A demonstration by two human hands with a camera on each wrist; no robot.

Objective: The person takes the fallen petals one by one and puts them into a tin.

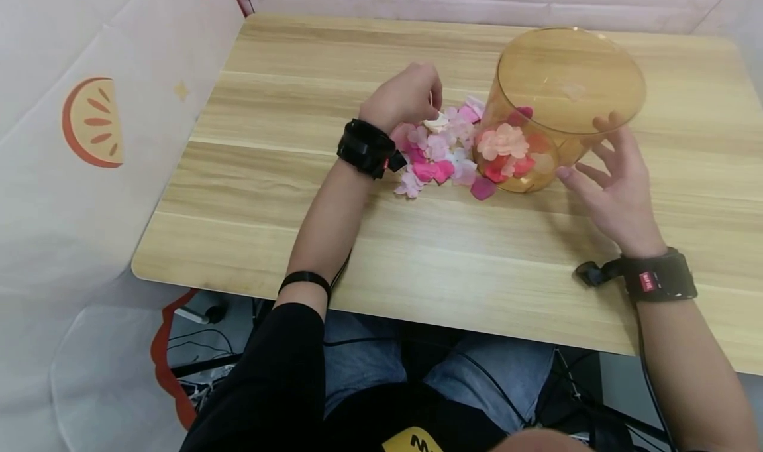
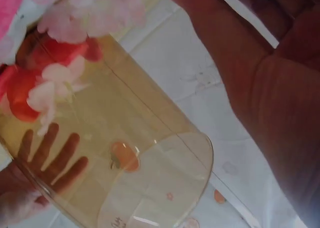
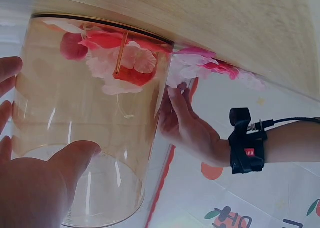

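A clear amber round container [image 1: 569, 87] stands on the wooden table [image 1: 453, 253] with pink, red and peach petals [image 1: 507, 150] at its bottom. A loose pile of pink and white petals [image 1: 441, 154] lies on the table just left of it. My left hand [image 1: 405, 97] hovers knuckles-up over that pile, its fingertips reaching down to a pale petal [image 1: 437, 122]. In the left wrist view its palm [image 2: 270, 87] is spread, with nothing seen held in it. My right hand [image 1: 608, 170] rests spread fingers against the container's right wall, and the thumb [image 3: 75, 155] presses the wall [image 3: 85, 112].
A black camera band sits on each wrist [image 1: 366, 148], and a cable runs from the right one [image 1: 658, 276]. White sheeting with an orange-slice print [image 1: 92, 120] lines the left side. The table's near edge is at my lap, with cables on the floor below.
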